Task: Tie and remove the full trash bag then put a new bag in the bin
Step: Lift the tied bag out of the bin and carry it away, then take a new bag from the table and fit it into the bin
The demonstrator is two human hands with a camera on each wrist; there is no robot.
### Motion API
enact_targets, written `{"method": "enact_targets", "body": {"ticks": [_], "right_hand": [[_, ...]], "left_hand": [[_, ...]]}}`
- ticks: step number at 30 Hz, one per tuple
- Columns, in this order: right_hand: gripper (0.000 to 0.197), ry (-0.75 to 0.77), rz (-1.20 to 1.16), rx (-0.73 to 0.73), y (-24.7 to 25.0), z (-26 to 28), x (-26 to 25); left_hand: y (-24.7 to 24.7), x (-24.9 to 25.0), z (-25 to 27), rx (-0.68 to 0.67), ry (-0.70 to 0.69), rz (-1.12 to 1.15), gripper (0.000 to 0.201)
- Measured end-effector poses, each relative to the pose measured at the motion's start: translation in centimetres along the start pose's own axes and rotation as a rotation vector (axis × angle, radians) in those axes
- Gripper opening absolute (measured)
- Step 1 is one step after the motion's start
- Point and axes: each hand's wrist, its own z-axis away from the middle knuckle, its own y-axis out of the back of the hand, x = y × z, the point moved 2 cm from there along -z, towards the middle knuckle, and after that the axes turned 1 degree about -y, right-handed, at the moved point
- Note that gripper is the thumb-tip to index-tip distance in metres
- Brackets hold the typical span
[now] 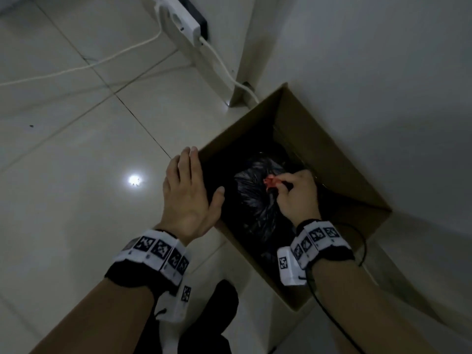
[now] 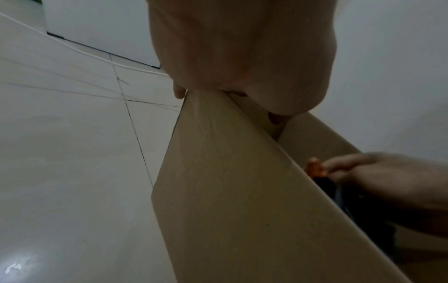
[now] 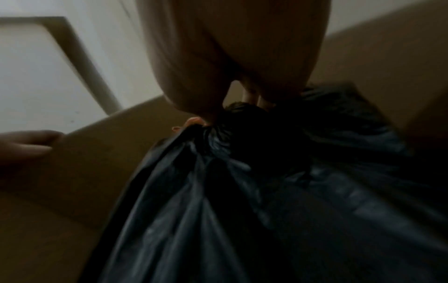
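Observation:
A brown cardboard box (image 1: 332,152) serves as the bin and stands on the floor against the wall. Inside it sits a full black trash bag (image 1: 255,203), its neck gathered with a red tie (image 1: 271,182). My right hand (image 1: 282,184) reaches into the box and pinches the red tie (image 2: 315,169) at the gathered neck of the bag (image 3: 242,210). My left hand (image 1: 201,175) grips the box's near left wall (image 2: 230,191), fingers outside and thumb inside. The bag's lower part is hidden in the dark box.
A white power strip (image 1: 184,19) and its white cable (image 1: 76,69) lie on the tiled floor beyond the box. A black cable (image 1: 332,315) hangs from my right wrist. The white wall (image 1: 383,72) runs close along the box's right side. My dark shoe (image 1: 217,302) is by the near corner.

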Motion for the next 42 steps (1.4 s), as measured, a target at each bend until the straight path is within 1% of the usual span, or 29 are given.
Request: {"method": "enact_targets", "body": {"ticks": [3, 5, 9, 11, 13, 15, 17, 18, 20, 21, 23, 25, 27, 30, 34, 36, 38, 40, 42], "right_hand": [[0.006, -0.161, -0.015, -0.031, -2.9, -2.9, 0.9], [0.007, -0.230, -0.010, -0.047, -3.5, -4.2, 1.3], [0.015, -0.275, 0.012, -0.095, -2.4, -4.0, 1.3], [0.020, -0.290, -0.011, -0.072, -0.9, -2.5, 1.0], [0.028, -0.242, -0.004, -0.032, 1.2, 0.1, 0.1], [0.030, -0.207, -0.025, -0.009, 3.5, 4.0, -1.1], [0.025, -0.232, -0.079, -0.023, 5.5, 8.8, -2.2], [0.024, -0.249, -0.100, -0.049, 6.4, 11.2, -2.8], [0.022, -0.269, -0.113, -0.120, 8.0, 16.4, -4.5], [0.020, -0.281, -0.138, -0.143, 8.7, 18.9, -5.5], [0.015, -0.322, -0.247, -0.181, 10.0, 24.2, -7.6], [0.009, -0.357, -0.357, -0.198, 11.3, 29.3, -9.7], [0.010, -0.359, -0.405, -0.200, 12.4, 33.8, -11.6], [0.014, -0.351, -0.452, -0.165, 13.7, 39.9, -14.0], [0.010, -0.366, -0.567, -0.097, 14.2, 47.0, -16.2], [0.011, -0.366, -0.614, -0.032, 14.3, 51.0, -16.7], [0.012, -0.374, -0.647, 0.013, 14.3, 55.6, -16.6], [0.012, -0.422, -0.658, 0.003, 13.5, 60.7, -15.5], [0.011, -0.487, -0.671, -0.004, 11.9, 65.8, -13.1]], "left_hand": [[-0.2, 0.2, 0.0, 0.007, 0.012, 0.022, 0.094], [-0.2, 0.3, 0.1, -0.013, 0.014, 0.028, 0.094], [0.2, 0.2, 0.0, -0.097, 0.032, 0.032, 0.097], [0.7, 0.1, 0.0, -0.177, 0.046, 0.036, 0.100], [1.7, 0.1, 0.7, -0.260, 0.061, 0.028, 0.100], [3.3, 0.1, 2.5, -0.318, 0.085, 0.037, 0.098], [5.4, 0.2, 5.2, -0.373, 0.089, 0.059, 0.093], [6.6, 0.2, 6.8, -0.420, 0.095, 0.068, 0.089], [9.0, -0.2, 10.5, -0.559, 0.130, 0.068, 0.079], [10.4, -0.4, 12.3, -0.616, 0.155, 0.074, 0.075], [13.6, -1.1, 16.1, -0.691, 0.252, 0.127, 0.067], [17.0, -1.8, 20.0, -0.741, 0.344, 0.180, 0.062], [20.5, -2.7, 23.6, -0.778, 0.374, 0.152, 0.058], [25.4, -3.8, 28.5, -0.821, 0.364, 0.068, 0.055], [29.3, -5.7, 33.8, -0.772, 0.316, 0.044, 0.048], [29.8, -6.9, 36.2, -0.765, 0.312, 0.057, 0.048], [30.1, -7.5, 39.0, -0.803, 0.303, 0.048, 0.047], [30.1, -6.9, 41.9, -0.847, 0.256, 0.019, 0.042], [29.5, -5.5, 44.7, -0.888, 0.197, -0.001, 0.041]]}}
